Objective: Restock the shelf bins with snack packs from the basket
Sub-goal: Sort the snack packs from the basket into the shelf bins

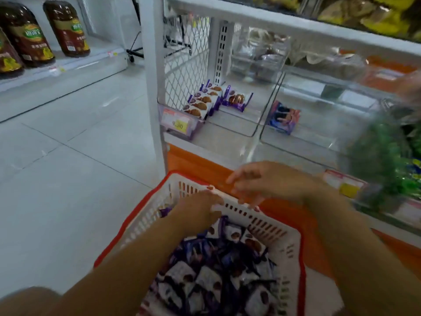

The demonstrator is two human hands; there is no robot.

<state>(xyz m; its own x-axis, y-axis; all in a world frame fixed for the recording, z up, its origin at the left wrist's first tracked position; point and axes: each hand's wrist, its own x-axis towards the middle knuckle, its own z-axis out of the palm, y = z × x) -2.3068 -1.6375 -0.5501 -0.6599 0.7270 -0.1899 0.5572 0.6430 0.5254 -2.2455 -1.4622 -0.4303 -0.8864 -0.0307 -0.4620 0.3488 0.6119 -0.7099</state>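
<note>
A white slotted plastic basket with a red rim (139, 222) sits low at six o'clock of the head view. It is drawn up close to the orange base of the shelf unit (196, 163), most likely so that each reach up to the bins is short. The basket is heaped with purple-and-white snack packs (205, 277).

The left hand (198, 209) dips in by the basket's far wall, at twelve o'clock of the heap, with its fingers curled downward. Blur hides whether its grip has closed on a pack (it may only be feeling for an edge), so that cannot be told. The right hand (262, 183) hovers over the far rim at one o'clock. Its grip is wide and holds nothing, and it is probably placed to steady the basket or to take a pack.

At twelve o'clock, the clear acrylic shelf bin (227, 127) holds a short row of matching packs (200, 103) standing on edge, faces outward for shoppers, with plenty of room left. The neighbouring clear bin (319, 142) at one o'clock holds a single blue pack (283, 117).
</note>
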